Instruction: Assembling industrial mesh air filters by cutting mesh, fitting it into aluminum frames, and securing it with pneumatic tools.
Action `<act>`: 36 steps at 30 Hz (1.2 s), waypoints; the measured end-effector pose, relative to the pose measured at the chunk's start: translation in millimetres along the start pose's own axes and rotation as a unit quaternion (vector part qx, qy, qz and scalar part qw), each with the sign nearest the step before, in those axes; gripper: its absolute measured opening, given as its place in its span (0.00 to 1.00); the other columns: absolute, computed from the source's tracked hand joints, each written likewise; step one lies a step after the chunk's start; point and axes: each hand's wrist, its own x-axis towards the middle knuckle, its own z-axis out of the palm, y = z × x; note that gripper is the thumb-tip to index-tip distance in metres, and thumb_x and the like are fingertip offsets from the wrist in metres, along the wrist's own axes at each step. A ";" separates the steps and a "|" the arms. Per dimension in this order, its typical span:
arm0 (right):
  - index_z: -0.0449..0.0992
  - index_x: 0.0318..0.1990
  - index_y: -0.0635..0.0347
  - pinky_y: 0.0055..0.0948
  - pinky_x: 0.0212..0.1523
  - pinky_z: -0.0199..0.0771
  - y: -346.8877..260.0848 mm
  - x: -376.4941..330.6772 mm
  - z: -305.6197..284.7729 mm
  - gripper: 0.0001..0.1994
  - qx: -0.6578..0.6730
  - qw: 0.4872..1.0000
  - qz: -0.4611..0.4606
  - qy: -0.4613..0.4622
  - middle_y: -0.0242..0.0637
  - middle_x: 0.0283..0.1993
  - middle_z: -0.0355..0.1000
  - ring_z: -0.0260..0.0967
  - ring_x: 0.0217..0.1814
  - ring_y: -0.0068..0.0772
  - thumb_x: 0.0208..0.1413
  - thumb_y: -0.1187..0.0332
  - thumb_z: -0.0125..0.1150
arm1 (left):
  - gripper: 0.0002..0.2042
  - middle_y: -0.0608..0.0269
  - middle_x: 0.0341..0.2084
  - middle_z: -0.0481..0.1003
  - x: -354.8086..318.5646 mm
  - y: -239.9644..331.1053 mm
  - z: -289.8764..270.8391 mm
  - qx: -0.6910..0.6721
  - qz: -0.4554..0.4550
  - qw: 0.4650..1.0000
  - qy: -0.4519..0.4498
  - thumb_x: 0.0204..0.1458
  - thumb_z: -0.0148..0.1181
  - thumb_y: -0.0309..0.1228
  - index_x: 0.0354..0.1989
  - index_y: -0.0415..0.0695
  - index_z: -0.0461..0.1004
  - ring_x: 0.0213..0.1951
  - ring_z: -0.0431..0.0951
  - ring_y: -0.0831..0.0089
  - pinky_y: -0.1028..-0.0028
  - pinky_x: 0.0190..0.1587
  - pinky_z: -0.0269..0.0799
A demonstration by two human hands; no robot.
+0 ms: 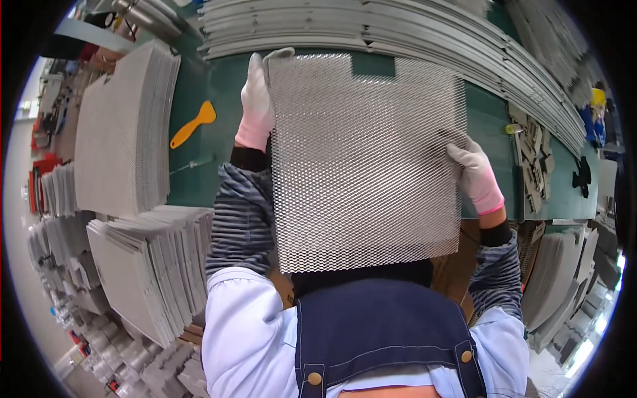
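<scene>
I hold a square sheet of silver expanded-metal mesh (365,159) up in front of me, above a green table (192,132). My left hand (257,99), in a white glove with a pink cuff, grips the sheet's upper left edge. At the right edge, about mid-height, my right hand (472,171) in the same kind of glove is closed on the mesh. The sheet hides most of the table behind it.
Tall stacks of mesh sheets (126,126) stand at the left, with more (159,265) below them. Long grey metal frame strips (398,26) lie across the table's far side. An orange plastic scraper (192,124) rests on the table. Small metal pieces (537,166) sit at right.
</scene>
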 end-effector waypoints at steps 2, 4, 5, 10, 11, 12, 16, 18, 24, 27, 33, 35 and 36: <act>0.61 0.59 0.71 0.26 0.53 0.71 4.4 1.5 1.2 0.21 0.004 1.000 0.000 -0.007 0.40 0.52 0.71 0.70 0.51 0.29 0.59 0.76 0.52 | 0.23 0.63 0.43 0.75 -3.9 -0.8 -8.2 0.114 0.061 0.992 -0.007 0.65 0.37 0.44 0.51 0.38 0.72 0.43 0.74 0.76 0.76 0.49 0.69; 0.63 0.58 0.73 0.28 0.56 0.69 1.4 -5.3 5.9 0.20 0.007 1.000 -0.014 -0.005 0.41 0.53 0.70 0.70 0.52 0.30 0.60 0.76 0.53 | 0.15 0.62 0.42 0.75 -9.1 5.0 -1.0 0.092 0.065 0.993 -0.027 0.62 0.48 0.33 0.51 0.37 0.72 0.42 0.74 0.77 0.80 0.47 0.70; 0.63 0.58 0.73 0.28 0.56 0.69 4.0 -7.3 6.7 0.20 0.008 1.000 -0.011 0.000 0.41 0.53 0.70 0.70 0.52 0.30 0.60 0.76 0.53 | 0.15 0.62 0.42 0.75 -12.3 6.4 -1.0 0.090 0.060 0.994 -0.028 0.62 0.48 0.33 0.51 0.37 0.72 0.42 0.74 0.77 0.80 0.47 0.70; 0.63 0.57 0.75 0.29 0.56 0.69 4.4 -12.3 3.8 0.20 -0.012 0.999 -0.014 0.040 0.43 0.53 0.70 0.70 0.51 0.31 0.59 0.76 0.52 | 0.15 0.63 0.42 0.75 -15.4 11.2 5.4 0.015 -0.040 0.999 -0.024 0.60 0.52 0.30 0.53 0.37 0.70 0.43 0.74 0.78 0.80 0.47 0.70; 0.63 0.57 0.75 0.29 0.56 0.69 2.8 -13.0 4.6 0.20 -0.010 0.998 -0.017 0.052 0.43 0.53 0.70 0.70 0.51 0.31 0.59 0.76 0.52 | 0.15 0.62 0.42 0.75 -16.0 8.8 7.6 0.019 -0.043 0.999 -0.026 0.60 0.53 0.30 0.53 0.38 0.70 0.43 0.74 0.78 0.80 0.47 0.69; 0.63 0.58 0.75 0.29 0.55 0.69 2.4 -12.4 5.1 0.20 -0.025 0.999 -0.014 0.041 0.42 0.53 0.71 0.70 0.51 0.31 0.58 0.75 0.53 | 0.15 0.62 0.44 0.75 -18.1 6.8 15.6 0.112 -0.014 0.994 -0.001 0.60 0.53 0.30 0.53 0.38 0.71 0.45 0.73 0.77 0.79 0.49 0.67; 0.65 0.57 0.72 0.27 0.49 0.72 -1.9 -10.4 0.9 0.26 -0.227 0.973 -0.018 0.031 0.40 0.49 0.73 0.71 0.47 0.28 0.54 0.66 0.62 | 0.15 0.61 0.46 0.74 -23.2 4.5 22.4 0.334 0.094 0.937 0.032 0.60 0.52 0.31 0.52 0.36 0.72 0.49 0.72 0.75 0.77 0.54 0.64; 0.66 0.56 0.72 0.26 0.47 0.72 -8.9 -13.4 14.3 0.28 -0.349 0.934 -0.009 0.080 0.39 0.48 0.73 0.71 0.46 0.27 0.52 0.63 0.66 | 0.16 0.58 0.47 0.74 -21.4 8.2 3.9 0.335 0.125 0.933 0.035 0.61 0.50 0.30 0.54 0.34 0.70 0.48 0.73 0.73 0.77 0.53 0.65; 0.62 0.59 0.73 0.24 0.50 0.72 9.5 -26.5 34.6 0.32 -0.267 0.961 -0.068 -0.002 0.43 0.53 0.72 0.71 0.49 0.26 0.50 0.66 0.69 | 0.17 0.58 0.48 0.73 -16.5 52.8 -4.3 0.245 0.157 0.947 0.134 0.61 0.52 0.34 0.53 0.35 0.71 0.48 0.72 0.72 0.73 0.53 0.66; 0.57 0.62 0.75 0.28 0.55 0.69 35.6 -30.3 49.4 0.35 -0.272 0.945 -0.176 0.031 0.46 0.56 0.69 0.70 0.52 0.31 0.50 0.69 0.68 | 0.18 0.58 0.48 0.73 -6.5 54.2 -12.8 0.192 0.124 0.966 0.123 0.60 0.52 0.35 0.54 0.36 0.71 0.48 0.72 0.72 0.73 0.53 0.66; 0.62 0.62 0.68 0.29 0.53 0.70 0.3 -43.3 34.1 0.31 -0.386 0.916 -0.108 -0.020 0.40 0.52 0.73 0.68 0.51 0.26 0.47 0.74 0.64 | 0.21 0.53 0.57 0.66 -24.4 50.3 -20.7 0.453 0.181 0.872 0.045 0.63 0.46 0.37 0.60 0.37 0.65 0.59 0.65 0.65 0.70 0.62 0.58; 0.62 0.61 0.73 0.30 0.52 0.71 14.0 -53.4 23.1 0.32 -0.278 0.950 -0.144 0.001 0.44 0.53 0.72 0.69 0.52 0.29 0.47 0.71 0.65 | 0.21 0.52 0.59 0.66 -23.3 36.9 -29.9 0.441 0.172 0.879 0.055 0.63 0.44 0.36 0.61 0.37 0.65 0.61 0.64 0.65 0.69 0.65 0.55; 0.57 0.63 0.73 0.28 0.44 0.74 20.3 -61.3 25.5 0.36 -0.213 0.972 -0.098 -0.016 0.41 0.51 0.72 0.71 0.42 0.24 0.47 0.72 0.66 | 0.21 0.54 0.57 0.69 -25.7 36.2 -32.4 0.303 0.111 0.944 0.071 0.62 0.47 0.37 0.59 0.36 0.66 0.59 0.66 0.67 0.71 0.64 0.56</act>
